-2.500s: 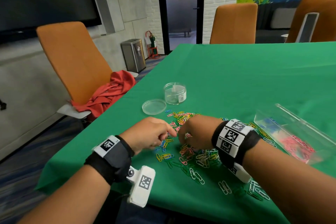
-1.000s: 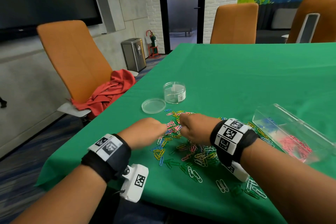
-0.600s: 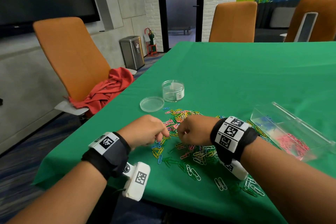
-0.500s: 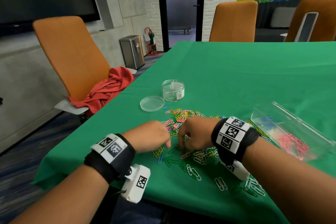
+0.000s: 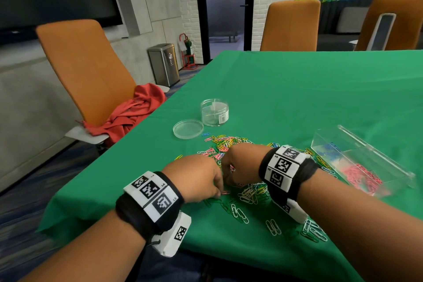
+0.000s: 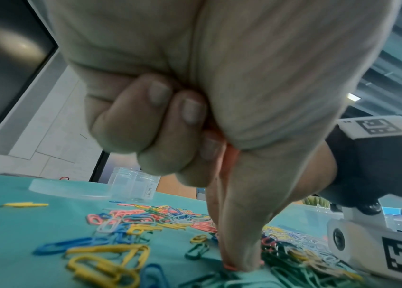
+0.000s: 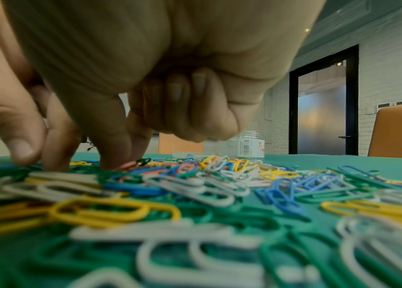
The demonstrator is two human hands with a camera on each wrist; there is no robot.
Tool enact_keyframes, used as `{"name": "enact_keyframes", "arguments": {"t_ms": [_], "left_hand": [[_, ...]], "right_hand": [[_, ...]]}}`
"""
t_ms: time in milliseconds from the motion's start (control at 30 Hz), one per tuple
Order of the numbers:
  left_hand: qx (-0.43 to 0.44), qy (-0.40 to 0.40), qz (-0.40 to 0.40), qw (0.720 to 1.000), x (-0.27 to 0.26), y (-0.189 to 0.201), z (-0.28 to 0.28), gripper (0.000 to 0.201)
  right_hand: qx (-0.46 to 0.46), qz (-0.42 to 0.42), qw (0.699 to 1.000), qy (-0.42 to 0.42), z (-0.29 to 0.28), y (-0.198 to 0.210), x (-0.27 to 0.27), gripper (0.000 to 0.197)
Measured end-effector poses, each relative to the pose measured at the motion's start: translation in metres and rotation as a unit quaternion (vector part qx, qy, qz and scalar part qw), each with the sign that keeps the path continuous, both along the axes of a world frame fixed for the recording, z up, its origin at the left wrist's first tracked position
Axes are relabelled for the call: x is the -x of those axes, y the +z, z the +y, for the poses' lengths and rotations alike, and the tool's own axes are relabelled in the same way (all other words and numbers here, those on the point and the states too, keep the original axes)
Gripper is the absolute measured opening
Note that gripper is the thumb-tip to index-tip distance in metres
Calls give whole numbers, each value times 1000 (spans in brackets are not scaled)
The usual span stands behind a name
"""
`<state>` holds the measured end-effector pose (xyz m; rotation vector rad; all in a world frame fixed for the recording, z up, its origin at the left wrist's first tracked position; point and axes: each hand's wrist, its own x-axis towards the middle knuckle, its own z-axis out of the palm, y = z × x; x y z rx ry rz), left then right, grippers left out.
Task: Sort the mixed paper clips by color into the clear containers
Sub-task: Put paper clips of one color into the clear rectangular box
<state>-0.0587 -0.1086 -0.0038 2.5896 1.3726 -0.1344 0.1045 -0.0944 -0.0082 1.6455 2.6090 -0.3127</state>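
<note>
A pile of mixed paper clips point(image 5: 231, 144) in pink, yellow, blue, green and white lies on the green table point(image 5: 297, 89). My left hand point(image 5: 218, 192) is curled, its thumb and forefinger pressing a pink clip point(image 6: 230, 268) onto the cloth, with more pink showing inside the fist point(image 6: 230, 151). Just right of it, my right hand point(image 5: 225, 178) has thumb and forefinger down on the pile, pinching a pink clip point(image 7: 127, 165); its other fingers are curled in. A clear rectangular box point(image 5: 366, 151) at the right holds pink clips point(image 5: 364, 178) and blue clips point(image 5: 332, 147).
A round clear jar point(image 5: 214, 112) and its flat lid point(image 5: 188, 129) stand beyond the pile. Loose white clips point(image 5: 240, 213) lie near the front edge. An orange chair point(image 5: 84, 68) with a red cloth point(image 5: 135, 110) stands left of the table.
Both hands have drawn back toward me along the pile. My left hand has come down onto a pink clip at the pile's near edge.
</note>
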Motion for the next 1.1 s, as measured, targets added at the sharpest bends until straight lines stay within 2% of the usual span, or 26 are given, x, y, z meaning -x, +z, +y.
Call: {"name": "enact_keyframes", "arguments": {"t_ms": [100,200,367,500,567,633,700,733,833,933,1000,1100], "left_hand": [[-33,24,13,999,1,0,-1,9],[-30,39,12,999,2,0,1,12],[-28,26,23,999,0,0,0,13],[-43,16,34,998,-2,-1,-3,7],[-38,17,25,999,0,0,-1,4],[-25,29,-9,999,6,3,3,4],[5,51,-59,997,12,5,10,7],[35,67,-96,992,16,4,15,8],[134,102,-219,961,23,7,21,8],[187,108,-307,927,20,12,21,7],[210,118,-341,909,14,16,17,6],[241,126,-365,890,7,15,17,14]], "right_hand": [[-5,3,1000,-4,0,-1,-1,11],[0,8,1000,3,1,0,-1,12],[-3,3,1000,16,0,-1,-1,16],[-19,-23,999,34,-1,-2,1,16],[-21,14,999,35,1,-2,-1,12],[-21,100,995,7,3,3,-9,6],[-3,219,975,-32,3,12,-22,4],[26,295,954,-52,2,17,-29,8],[105,490,858,-114,-6,29,-50,21],[159,576,787,-154,-9,28,-67,27],[176,582,777,-163,-12,27,-75,27],[152,555,798,-181,-22,33,-96,28]]}}
